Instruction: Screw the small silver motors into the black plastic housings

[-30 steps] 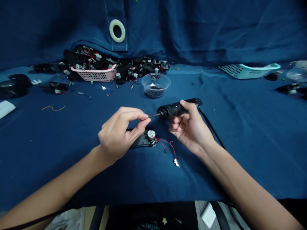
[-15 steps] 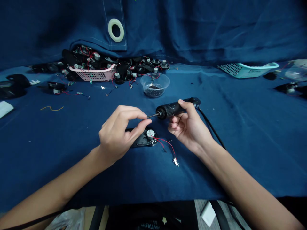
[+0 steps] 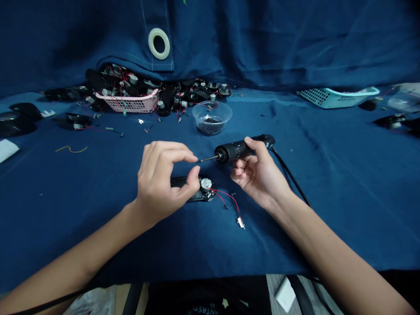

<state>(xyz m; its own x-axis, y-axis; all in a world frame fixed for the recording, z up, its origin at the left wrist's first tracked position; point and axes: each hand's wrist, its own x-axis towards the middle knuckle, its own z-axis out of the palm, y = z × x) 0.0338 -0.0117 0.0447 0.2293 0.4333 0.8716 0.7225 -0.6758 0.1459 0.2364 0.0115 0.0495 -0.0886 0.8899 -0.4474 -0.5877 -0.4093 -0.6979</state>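
Observation:
My right hand (image 3: pixel 259 173) is wrapped round a black corded electric screwdriver (image 3: pixel 241 148), its bit pointing left. A small dark screw (image 3: pixel 198 161) appears to sit at the bit's tip. Around that tip, my left hand (image 3: pixel 166 175) has thumb and forefinger apart, the forefinger close to the screw and the thumb lower. Below, partly hidden by my left hand, a black plastic housing (image 3: pixel 193 194) lies on the table with a round white-faced motor (image 3: pixel 206 183) in it. Red wires run from it to a small switch (image 3: pixel 240 222).
A clear bowl (image 3: pixel 212 114) of small dark screws stands behind the screwdriver. At the back left, a pink basket (image 3: pixel 129 104) is heaped with wired black parts; a turquoise basket (image 3: pixel 341 99) is at the back right. The screwdriver's cord (image 3: pixel 290 175) trails right past my right arm.
My left thumb and forefinger have parted from their pinch on the screwdriver bit's tip, showing the dark screw there. My right hand and the screwdriver have hardly moved.

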